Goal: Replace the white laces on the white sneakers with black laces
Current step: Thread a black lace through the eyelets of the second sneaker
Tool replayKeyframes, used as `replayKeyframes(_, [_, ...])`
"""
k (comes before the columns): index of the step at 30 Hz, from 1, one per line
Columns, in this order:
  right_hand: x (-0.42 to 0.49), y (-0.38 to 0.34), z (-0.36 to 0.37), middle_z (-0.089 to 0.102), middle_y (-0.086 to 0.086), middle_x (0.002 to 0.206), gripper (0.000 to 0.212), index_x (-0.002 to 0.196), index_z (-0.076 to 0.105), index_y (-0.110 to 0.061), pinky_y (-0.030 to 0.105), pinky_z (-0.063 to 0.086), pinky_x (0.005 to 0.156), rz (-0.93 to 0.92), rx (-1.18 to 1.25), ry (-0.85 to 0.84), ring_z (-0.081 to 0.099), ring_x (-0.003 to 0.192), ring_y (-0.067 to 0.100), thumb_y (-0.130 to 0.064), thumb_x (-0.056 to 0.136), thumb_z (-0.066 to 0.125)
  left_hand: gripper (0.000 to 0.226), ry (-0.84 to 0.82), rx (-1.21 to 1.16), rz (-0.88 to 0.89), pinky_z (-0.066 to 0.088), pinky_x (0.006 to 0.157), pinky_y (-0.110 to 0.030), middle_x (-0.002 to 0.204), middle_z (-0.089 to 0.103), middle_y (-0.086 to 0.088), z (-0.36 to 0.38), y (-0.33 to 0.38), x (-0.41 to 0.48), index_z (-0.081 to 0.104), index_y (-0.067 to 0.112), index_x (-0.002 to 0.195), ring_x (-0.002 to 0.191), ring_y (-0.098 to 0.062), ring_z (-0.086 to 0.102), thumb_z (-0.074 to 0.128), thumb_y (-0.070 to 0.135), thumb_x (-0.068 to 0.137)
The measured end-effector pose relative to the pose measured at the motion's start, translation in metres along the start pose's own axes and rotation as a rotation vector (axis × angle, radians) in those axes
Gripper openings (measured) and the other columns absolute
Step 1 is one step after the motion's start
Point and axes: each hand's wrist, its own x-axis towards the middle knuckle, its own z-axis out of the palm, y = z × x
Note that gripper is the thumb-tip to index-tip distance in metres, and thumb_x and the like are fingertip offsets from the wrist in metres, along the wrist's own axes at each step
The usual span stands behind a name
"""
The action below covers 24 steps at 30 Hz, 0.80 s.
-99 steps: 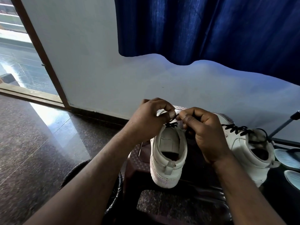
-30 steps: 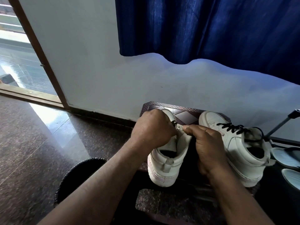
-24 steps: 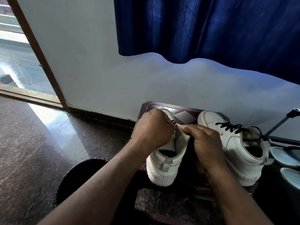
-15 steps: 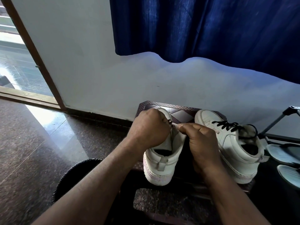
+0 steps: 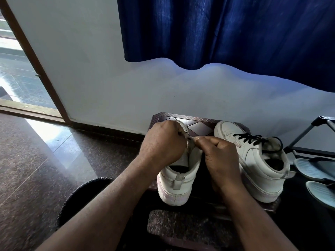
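Two white sneakers stand on a dark patterned stool (image 5: 199, 124), heels toward me. My left hand (image 5: 163, 142) and my right hand (image 5: 219, 156) are curled over the top of the left sneaker (image 5: 179, 183), fingertips meeting at its upper eyelets. They pinch something small there; the lace itself is hidden by my fingers. The right sneaker (image 5: 257, 165) stands free beside my right hand, with a black lace (image 5: 252, 138) threaded through it and looped over its collar.
A white wall and a blue curtain (image 5: 226, 29) rise behind the stool. A dark round bin (image 5: 79, 198) sits on the polished granite floor at lower left. Pale slippers (image 5: 315, 171) and a metal rack (image 5: 308, 134) are at the right. A doorway opens at far left.
Both hands and the left sneaker have lowered from a raised position onto the stool. The black lace seen earlier at that sneaker's eyelets is now covered by my fingers.
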Motion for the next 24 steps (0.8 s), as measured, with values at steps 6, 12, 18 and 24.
replayKeyframes(6, [-0.002, 0.001, 0.001, 0.076, -0.007, 0.074, 0.026, 0.079, 0.081, -0.015, 0.044, 0.058, 0.084, -0.019, 0.023, -0.001, 0.070, 0.077, 0.010, -0.038, 0.088, 0.075, 0.022, -0.045, 0.004, -0.015, 0.053, 0.068, -0.034, 0.074, 0.066, 0.007, 0.002, 0.000, -0.001, 0.070, 0.021, 0.074, 0.077, -0.020, 0.064, 0.059, 0.036, 0.084])
replayKeyframes(12, [0.002, 0.009, 0.008, 0.075, 0.026, 0.104, 0.012, 0.098, 0.078, -0.004, 0.052, 0.056, 0.095, 0.317, 0.493, -0.105, 0.071, 0.093, 0.034, -0.012, 0.094, 0.070, 0.042, 0.011, -0.033, -0.042, 0.029, 0.053, -0.020, 0.055, 0.052, 0.014, 0.005, 0.000, -0.002, 0.058, 0.039, 0.052, 0.061, -0.006, 0.050, 0.069, 0.027, 0.091])
replayKeyframes(18, [0.009, 0.018, 0.014, 0.078, 0.011, 0.095, 0.009, 0.087, 0.075, -0.022, 0.052, 0.057, 0.089, 0.169, 0.200, -0.065, 0.070, 0.088, 0.026, -0.018, 0.087, 0.067, 0.039, 0.023, -0.047, -0.049, 0.036, 0.057, -0.026, 0.060, 0.056, 0.007, 0.004, -0.006, -0.001, 0.056, 0.027, 0.054, 0.068, -0.016, 0.056, 0.069, 0.036, 0.090])
replayKeyframes(24, [0.022, 0.017, 0.001, 0.064, 0.005, 0.079, 0.015, 0.097, 0.061, -0.010, 0.024, 0.049, 0.046, 0.274, 0.505, 0.282, 0.058, 0.049, 0.011, -0.019, 0.107, 0.054, 0.021, -0.008, -0.103, -0.067, 0.047, 0.065, -0.029, 0.070, 0.066, 0.009, 0.002, -0.010, 0.000, 0.070, 0.029, 0.069, 0.076, -0.015, 0.064, 0.068, 0.039, 0.088])
